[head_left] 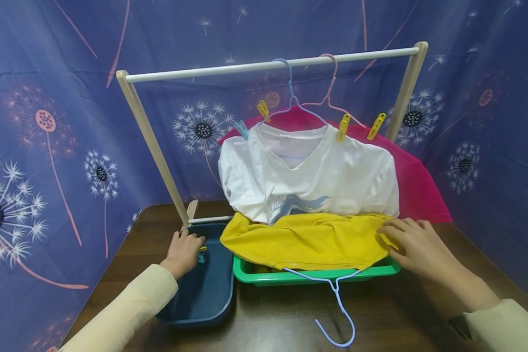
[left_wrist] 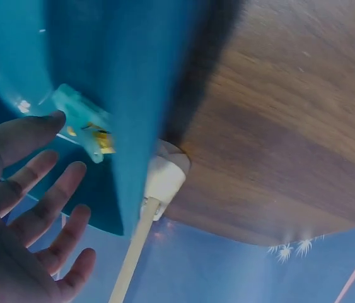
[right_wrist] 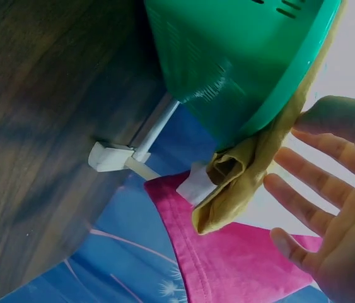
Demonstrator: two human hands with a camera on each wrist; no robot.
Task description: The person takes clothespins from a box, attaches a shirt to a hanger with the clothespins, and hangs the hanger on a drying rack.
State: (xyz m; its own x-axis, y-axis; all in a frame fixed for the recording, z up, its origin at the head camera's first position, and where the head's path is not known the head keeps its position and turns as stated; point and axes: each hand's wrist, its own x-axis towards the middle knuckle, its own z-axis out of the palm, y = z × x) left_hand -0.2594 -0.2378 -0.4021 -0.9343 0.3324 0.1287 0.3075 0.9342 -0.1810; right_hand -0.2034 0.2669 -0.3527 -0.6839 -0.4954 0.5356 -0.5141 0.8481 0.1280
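Observation:
My left hand [head_left: 183,253] reaches into the dark blue tub [head_left: 211,303], fingers spread and nothing between them. Just past the thumb, a light blue clothespin [left_wrist: 79,117] and a yellow clothespin [left_wrist: 103,140] lie in the tub. A yellow garment [head_left: 308,239] is spread over the green basket [head_left: 317,277], with a blue hanger [head_left: 337,288] in it, its hook pointing toward me. At the garment's right edge is my right hand [head_left: 422,247]. Its fingertips are right at the cloth, the fingers apart and relaxed in the right wrist view.
Behind the basket, a rack [head_left: 229,69] holds a white T-shirt [head_left: 356,171] and a magenta garment [head_left: 422,190] on hangers. A light blue clothespin [head_left: 241,129] and several yellow clothespins [head_left: 344,128] are on them. A patterned curtain [head_left: 39,195] surrounds the wooden table [head_left: 264,322].

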